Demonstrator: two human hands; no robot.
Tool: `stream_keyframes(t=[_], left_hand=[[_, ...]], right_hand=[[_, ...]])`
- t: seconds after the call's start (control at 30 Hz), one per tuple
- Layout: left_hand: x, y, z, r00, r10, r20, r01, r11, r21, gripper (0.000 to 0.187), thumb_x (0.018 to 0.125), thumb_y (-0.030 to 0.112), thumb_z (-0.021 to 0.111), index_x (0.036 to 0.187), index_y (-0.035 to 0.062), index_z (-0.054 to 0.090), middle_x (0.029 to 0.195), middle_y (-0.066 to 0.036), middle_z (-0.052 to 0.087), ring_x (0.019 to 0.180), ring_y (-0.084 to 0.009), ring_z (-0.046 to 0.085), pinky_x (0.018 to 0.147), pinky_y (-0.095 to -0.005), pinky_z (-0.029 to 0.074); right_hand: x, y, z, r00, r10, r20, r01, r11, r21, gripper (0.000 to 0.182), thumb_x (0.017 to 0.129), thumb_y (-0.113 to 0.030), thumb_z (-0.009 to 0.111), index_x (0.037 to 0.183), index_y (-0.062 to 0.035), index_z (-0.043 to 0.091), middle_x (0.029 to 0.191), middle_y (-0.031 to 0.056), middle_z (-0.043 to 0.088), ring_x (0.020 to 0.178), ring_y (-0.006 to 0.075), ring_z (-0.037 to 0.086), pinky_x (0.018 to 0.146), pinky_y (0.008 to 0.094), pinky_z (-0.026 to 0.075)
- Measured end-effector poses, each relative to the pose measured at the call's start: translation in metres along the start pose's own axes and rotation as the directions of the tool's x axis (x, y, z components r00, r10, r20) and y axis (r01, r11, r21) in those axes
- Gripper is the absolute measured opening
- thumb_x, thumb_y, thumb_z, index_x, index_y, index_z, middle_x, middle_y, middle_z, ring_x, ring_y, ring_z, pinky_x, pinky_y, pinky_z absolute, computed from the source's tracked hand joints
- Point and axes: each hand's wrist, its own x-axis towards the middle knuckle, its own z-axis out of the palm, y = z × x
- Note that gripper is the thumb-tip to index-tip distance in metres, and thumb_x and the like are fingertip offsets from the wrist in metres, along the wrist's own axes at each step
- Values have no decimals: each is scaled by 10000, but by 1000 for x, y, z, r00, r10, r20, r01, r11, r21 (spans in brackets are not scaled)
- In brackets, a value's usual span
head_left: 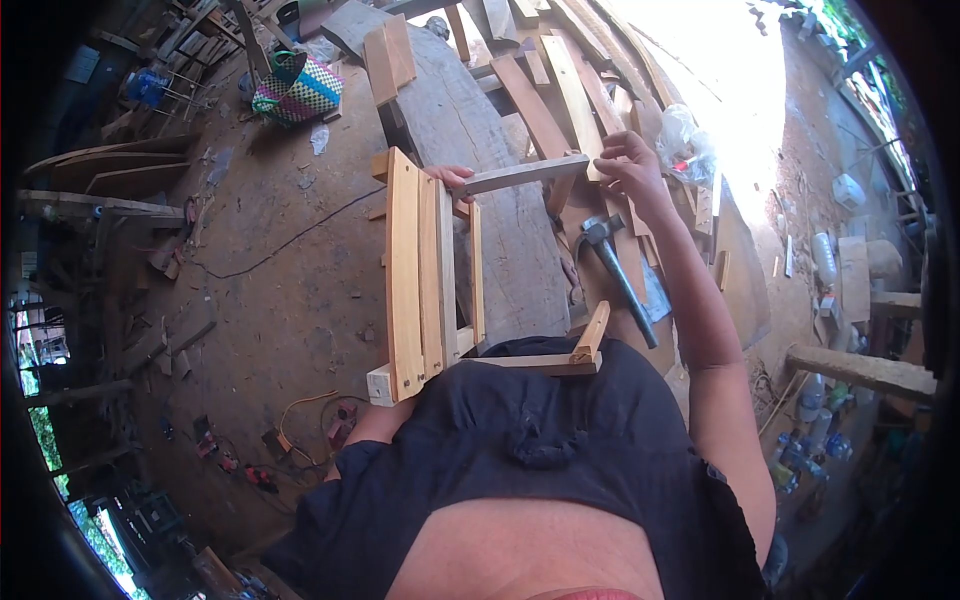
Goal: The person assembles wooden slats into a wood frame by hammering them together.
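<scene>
A slatted wooden frame point(428, 270) rests by my lap, its light slats running away from me. Behind its far end, my left hand point(449, 177) has its fingers round the joint where a pale wooden rail point(527, 174) meets the frame. The palm is hidden by the slats. My right hand point(628, 168) is at the rail's right end, fingers bent and apart, with the fingertips beside or touching the end. A lower rail point(530, 364) crosses my lap and bears a short wooden piece point(592, 333). A hammer point(625, 285) lies to the right of the frame.
A wide grey plank point(510, 270) runs beneath the work. Loose boards point(572, 95) lie beyond it. A woven bag point(297, 90) stands at the upper left, cables and tools point(255, 475) lie on the lower left floor, and bottles point(815, 440) stand at the right.
</scene>
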Motion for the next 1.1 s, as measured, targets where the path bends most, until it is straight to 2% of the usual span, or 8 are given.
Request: stream_keyframes(t=[0.13, 0.2, 0.33, 0.4, 0.43, 0.53, 0.63, 1.1], left_hand=[[7, -25, 10, 991, 111, 78, -115, 992, 45, 437, 817, 191, 655, 1171, 12, 472, 1262, -184, 433, 1009, -314, 595, 843, -421, 539], [6, -40, 19, 807, 589, 42, -585, 788, 190, 475, 771, 185, 710, 1123, -32, 475, 1237, -208, 430, 1020, -292, 585, 886, -383, 516], [4, -39, 35, 756, 627, -187, -586, 776, 231, 457, 790, 189, 693, 1125, -34, 476, 1233, -203, 440, 1037, -274, 586, 879, -348, 520], [0, -19, 39, 924, 363, -118, -329, 915, 233, 403, 839, 193, 630, 1137, -30, 475, 1249, -194, 441, 1079, -273, 568, 846, -345, 540], [9, 8, 52, 872, -105, -478, 135, 990, 28, 404, 823, 139, 638, 1149, -29, 471, 1275, -186, 430, 1122, -280, 540, 830, -358, 553], [6, -21, 15, 936, 345, -63, -326, 922, 209, 489, 756, 62, 704, 1169, -31, 459, 1315, -183, 391, 1123, -276, 537, 854, -331, 545], [9, -16, 38, 886, 461, 52, -458, 851, 256, 481, 784, 95, 693, 1180, -32, 452, 1328, -185, 375, 1110, -280, 543, 854, -314, 540], [-2, -26, 35, 819, 551, -162, -500, 823, 269, 390, 832, 152, 635, 1127, -52, 480, 1254, -210, 426, 1042, -283, 574, 741, -334, 568]], right_hand=[[-17, 3, 8, 998, -57, 34, 64, 965, -255, 726, 704, -106, 691, 1353, -92, 366, 1148, 148, 533, 854, 185, 611, 684, 282, 505], [-35, 8, 0, 996, -61, 68, 76, 966, -249, 657, 737, -144, 689, 1326, -62, 409, 1129, 139, 552, 901, 184, 595, 740, 290, 496], [-91, -7, -17, 860, 4, 510, 32, 998, -62, 503, 797, -285, 690, 1206, -29, 547, 1099, 123, 593, 1038, 205, 563, 881, 314, 440], [-125, -25, -17, 811, -101, 577, 142, 989, -28, 563, 776, -357, 703, 1204, -25, 551, 1135, 136, 585, 1112, 229, 528, 957, 348, 393], [-137, -28, -18, 771, -173, 613, 249, 968, -40, 595, 765, -391, 706, 1204, -20, 552, 1157, 144, 578, 1140, 244, 510, 988, 367, 369], [-168, -38, -1, 702, -417, 578, 409, 900, 153, 584, 755, -375, 712, 1203, -31, 564, 1156, 158, 566, 1141, 281, 508, 989, 382, 367], [-187, -47, 7, 803, -308, 510, 332, 942, 46, 504, 778, -321, 698, 1165, -22, 574, 1114, 139, 574, 1113, 258, 516, 968, 355, 374], [-167, 40, 18, 910, -146, 389, 29, 956, 291, 267, 905, -195, 549, 1113, -28, 571, 994, 45, 608, 1001, 129, 541, 898, 275, 396]])
